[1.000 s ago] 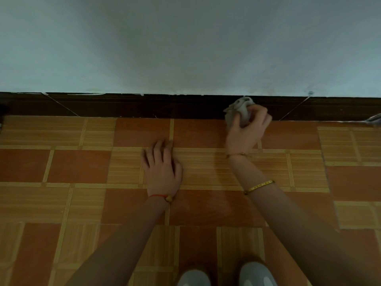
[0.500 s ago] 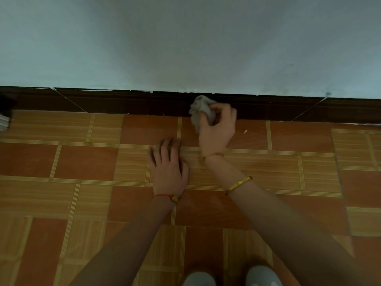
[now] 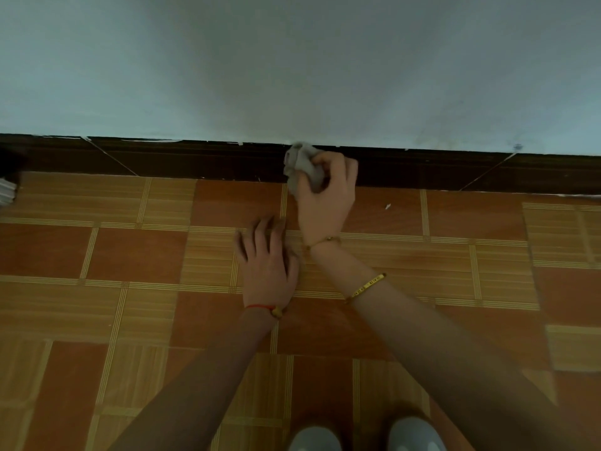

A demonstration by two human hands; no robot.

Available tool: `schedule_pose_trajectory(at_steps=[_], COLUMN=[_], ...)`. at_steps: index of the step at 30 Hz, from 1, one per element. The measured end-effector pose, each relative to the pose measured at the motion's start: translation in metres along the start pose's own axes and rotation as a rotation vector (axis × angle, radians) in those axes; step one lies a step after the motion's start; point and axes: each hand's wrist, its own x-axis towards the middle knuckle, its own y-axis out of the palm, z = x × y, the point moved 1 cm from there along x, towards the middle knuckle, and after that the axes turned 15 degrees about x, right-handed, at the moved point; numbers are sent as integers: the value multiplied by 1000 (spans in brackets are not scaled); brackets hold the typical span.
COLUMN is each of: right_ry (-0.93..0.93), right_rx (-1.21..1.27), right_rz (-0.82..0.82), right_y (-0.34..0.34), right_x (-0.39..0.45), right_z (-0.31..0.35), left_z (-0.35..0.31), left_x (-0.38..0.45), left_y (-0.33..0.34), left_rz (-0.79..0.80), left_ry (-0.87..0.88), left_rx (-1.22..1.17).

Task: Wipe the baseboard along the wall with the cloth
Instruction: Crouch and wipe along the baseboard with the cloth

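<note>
A dark brown baseboard (image 3: 195,161) runs along the foot of the pale wall, across the whole view. My right hand (image 3: 328,196) grips a crumpled grey cloth (image 3: 300,162) and holds it against the baseboard near the middle, at its top edge. My left hand (image 3: 268,265) lies flat on the tiled floor just below and left of the right hand, fingers spread and pointing to the wall. Part of the cloth is hidden inside my fist.
The floor (image 3: 130,255) is orange and tan patterned tile. A pale object (image 3: 6,193) sits at the far left edge by the baseboard. A small white speck (image 3: 387,206) lies on the tile right of my right hand. My two shoe tips (image 3: 364,434) show at the bottom.
My right hand slid the cloth leftward along the baseboard over the last second, slowing near the middle. My left hand stayed planted on the floor.
</note>
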Motion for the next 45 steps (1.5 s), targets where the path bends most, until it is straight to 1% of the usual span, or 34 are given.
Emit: schedule_pose_trajectory(at_steps=[2, 4, 10, 12, 14, 16, 20, 22, 25, 29, 31, 33, 36, 40, 42, 44, 45], right_ry=[8, 10, 30, 16, 9, 33, 27, 28, 36, 101, 113, 111, 108, 78, 42, -9, -28], right_rx=[5, -23, -107, -120, -136, -121, -162, -163, -189, -251, -266, -269, -258, -199, -171, -169, -171], right_rz=[5, -45, -354, -403, -365, -283, 13, 75, 29, -218, -292, -278, -206, 6, 87, 85, 51], right_y=[-3, -20, -104, -123, -127, -114, -73, -65, -77, -120, -139, -144, -130, -97, -91, -99, -107], right_x=[1, 8, 47, 56, 56, 50, 30, 26, 29, 47, 56, 59, 52, 40, 39, 43, 46], right_z=[-1, -4, -21, -23, -24, -22, -22, -24, -29, -39, -42, -43, -39, -28, -23, -21, -21], left_z=[0, 0, 0, 0, 0, -1, -1, 0, 1, 0, -1, -1, -4, -20, -33, -47, -53], left_x=[0, 0, -1, -1, -2, -2, -2, -3, -3, -3, -4, -3, -3, -1, 0, 0, 0], left_y=[0, 0, 1, 1, 1, 1, 2, 3, 3, 4, 5, 6, 6, 1, 0, -1, -1], left_rz=[-3, 4, -8, -13, -14, -11, -18, -18, -14, -34, -50, -51, -42, 7, 20, 21, 21], left_ry=[-1, -1, -10, -8, -4, -6, -6, -1, 7, 11, 8, 3, -6, -102, -99, -38, -8], left_rx=[-4, -8, -3, 9, 13, 9, 7, -5, -6, -5, 6, 21, 30, -19, -45, -57, -61])
